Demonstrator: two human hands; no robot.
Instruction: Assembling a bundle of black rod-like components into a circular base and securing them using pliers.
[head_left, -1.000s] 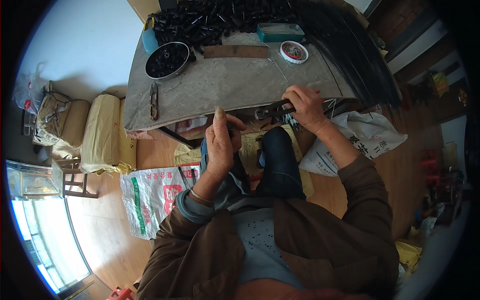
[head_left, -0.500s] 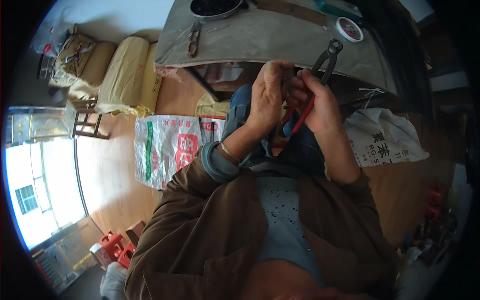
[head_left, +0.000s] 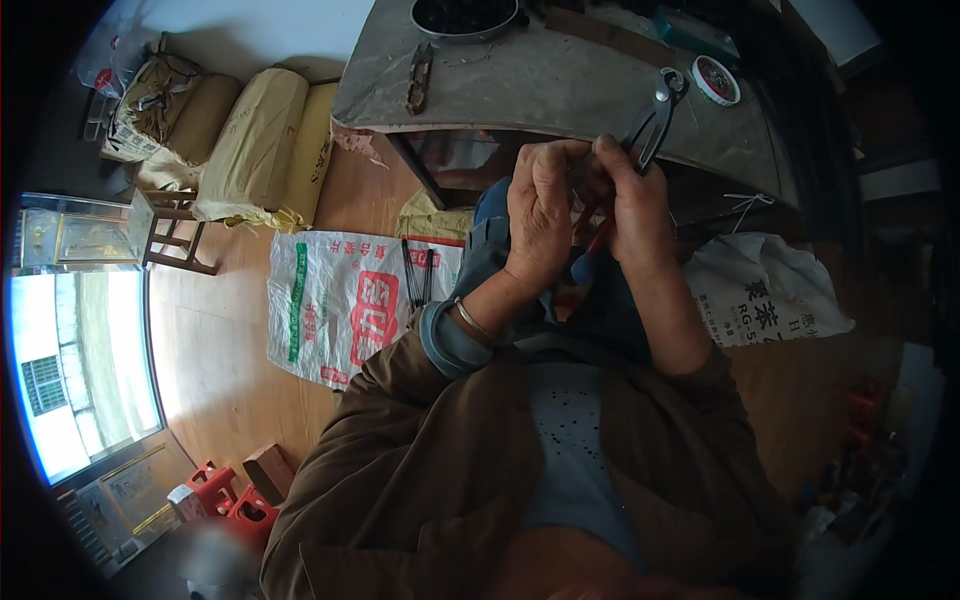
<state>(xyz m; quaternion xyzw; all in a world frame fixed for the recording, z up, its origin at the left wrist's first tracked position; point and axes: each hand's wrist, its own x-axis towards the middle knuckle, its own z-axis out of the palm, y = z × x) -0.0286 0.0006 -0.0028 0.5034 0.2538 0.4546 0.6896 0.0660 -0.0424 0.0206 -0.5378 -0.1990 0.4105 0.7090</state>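
The table [head_left: 510, 85] spans eleven to two o'clock. A white printed sack [head_left: 345, 345] is spread flat on the floor [head_left: 210, 370] at nine o'clock, with thin dark strips [head_left: 410, 268] laid on it; another white sack [head_left: 770, 290] lies at three o'clock, its contents hidden. On the table, a round metal pan [head_left: 470, 38] at twelve o'clock is filled with small black pieces [head_left: 465, 12]; the contents of a green box [head_left: 690, 40] at one o'clock cannot be made out. Red-handled pincers [head_left: 662, 97] are held at two o'clock by the right hand [head_left: 638, 205], its grip wrapped round them, their head pointed toward one o'clock. The left hand [head_left: 540, 210] is placed just beside, fingers bent; whether anything is pinched there cannot be told. The handwork is judged to be under way, no finished piece being visible between the hands; how much is left cannot be told. A small white dish [head_left: 727, 101] before two o'clock is filled with fine bits [head_left: 714, 78].
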